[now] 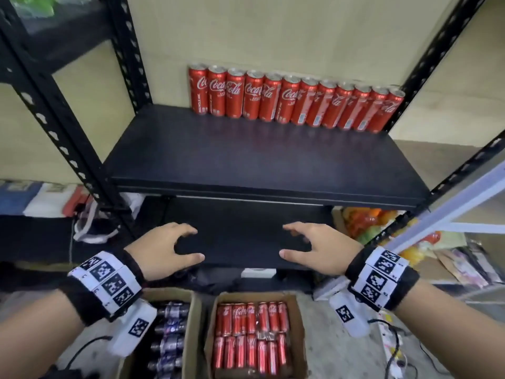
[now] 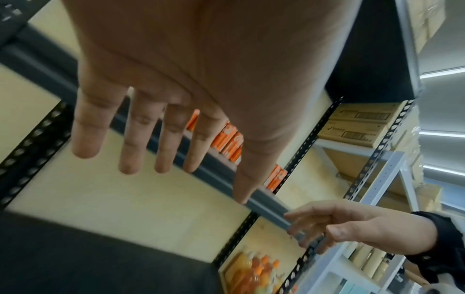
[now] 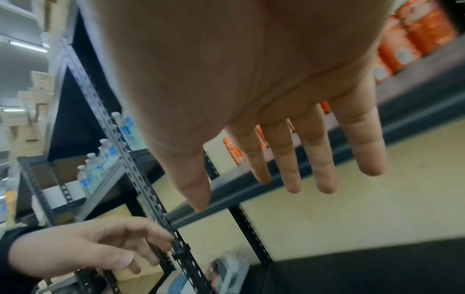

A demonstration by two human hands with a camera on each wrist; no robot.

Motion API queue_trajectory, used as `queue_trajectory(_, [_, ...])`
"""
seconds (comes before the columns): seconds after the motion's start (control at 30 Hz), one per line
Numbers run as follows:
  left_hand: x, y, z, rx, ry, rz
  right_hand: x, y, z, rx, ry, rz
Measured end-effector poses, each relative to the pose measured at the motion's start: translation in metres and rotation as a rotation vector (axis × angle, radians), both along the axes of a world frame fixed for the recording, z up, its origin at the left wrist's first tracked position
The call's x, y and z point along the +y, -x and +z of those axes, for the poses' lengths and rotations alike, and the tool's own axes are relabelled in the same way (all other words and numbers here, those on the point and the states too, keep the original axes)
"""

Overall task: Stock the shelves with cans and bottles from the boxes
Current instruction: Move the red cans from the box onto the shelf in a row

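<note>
A row of several red cola cans (image 1: pixel 295 101) stands along the back of the black shelf (image 1: pixel 246 160). On the floor below, a cardboard box (image 1: pixel 297 337) holds more red cans (image 1: pixel 250 335), and a box to its left (image 1: pixel 188 337) holds dark bottles (image 1: pixel 169 343). My left hand (image 1: pixel 185 244) and right hand (image 1: pixel 296 243) hover empty in front of the lower shelf (image 1: pixel 240 236), above the boxes, fingers loosely spread. The wrist views show the left hand (image 2: pixel 161 159) and the right hand (image 3: pixel 289 179) with straight fingers, holding nothing.
Black perforated uprights (image 1: pixel 62 138) frame the rack. Orange drink bottles (image 1: pixel 363 220) sit low at the right beside a white rack (image 1: pixel 451 212). Water bottles (image 3: pixel 100 167) stand on a neighbouring rack. Cables and a power strip (image 1: pixel 390 348) lie on the floor at right.
</note>
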State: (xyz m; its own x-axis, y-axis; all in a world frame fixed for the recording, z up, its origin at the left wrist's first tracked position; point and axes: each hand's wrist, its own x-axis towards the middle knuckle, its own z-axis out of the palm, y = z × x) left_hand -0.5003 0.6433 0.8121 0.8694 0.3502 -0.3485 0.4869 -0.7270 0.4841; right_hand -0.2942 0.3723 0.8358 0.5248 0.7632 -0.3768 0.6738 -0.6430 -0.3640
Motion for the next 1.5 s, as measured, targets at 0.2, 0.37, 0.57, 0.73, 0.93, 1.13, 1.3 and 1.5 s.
queue_trajectory(0.2, [-0.062, 0.016, -0.083, 0.378, 0.038, -0.014, -0.068, 0.010, -0.092, 0.146, 0.187, -0.059])
queue_trajectory(0.37, [-0.117, 0.020, -0.150, 0.618, 0.099, -0.041, -0.112, 0.020, -0.146, 0.355, 0.372, -0.077])
queue_trajectory(0.57, [-0.166, 0.029, -0.212, 0.738, 0.142, -0.044, -0.152, 0.032, -0.214, 0.503, 0.518, -0.150])
queue_trajectory(0.73, [-0.195, 0.053, -0.269, 0.845, 0.167, 0.052, -0.179, 0.046, -0.271, 0.559, 0.582, -0.180])
queue_trajectory(0.93, [-0.213, 0.086, -0.335, 1.007, 0.215, 0.072, -0.206, 0.063, -0.349, 0.606, 0.680, -0.183])
queue_trajectory(1.13, [-0.216, 0.094, -0.399, 1.083, 0.277, 0.049, -0.225, 0.070, -0.417, 0.629, 0.691, -0.275])
queue_trajectory(1.3, [-0.210, 0.079, -0.466, 1.039, 0.270, 0.052, -0.217, 0.069, -0.478, 0.618, 0.719, -0.224])
queue_trajectory(1.5, [-0.189, 0.037, -0.557, 1.037, 0.290, 0.064, -0.188, 0.055, -0.582, 0.619, 0.699, -0.202])
